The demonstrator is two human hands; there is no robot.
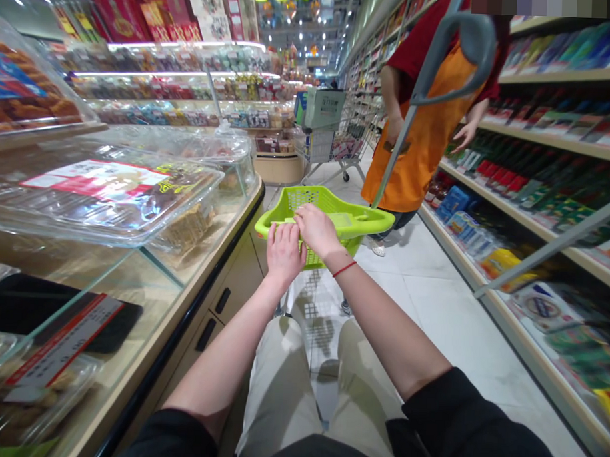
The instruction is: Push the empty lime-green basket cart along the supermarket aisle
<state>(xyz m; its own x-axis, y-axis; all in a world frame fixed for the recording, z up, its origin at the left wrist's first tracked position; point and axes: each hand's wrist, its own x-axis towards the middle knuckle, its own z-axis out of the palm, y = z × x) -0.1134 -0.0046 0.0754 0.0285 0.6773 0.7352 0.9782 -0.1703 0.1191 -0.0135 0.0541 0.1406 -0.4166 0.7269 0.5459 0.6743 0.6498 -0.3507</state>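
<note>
A lime-green plastic shopping basket sits in front of me on a wheeled frame, in the aisle. My left hand lies over its near rim, fingers curled down. My right hand grips the rim just beside it, with fingertips almost meeting those of my left hand. A red string bracelet circles my right wrist. The inside of the basket is mostly hidden behind my hands. A grey metal pull handle rises from the basket's right side.
A glass counter with lidded plastic trays runs along my left. Packaged goods fill shelves on my right. A person in an orange apron stands ahead by the shelves. A loaded shopping cart stands farther along the tiled aisle.
</note>
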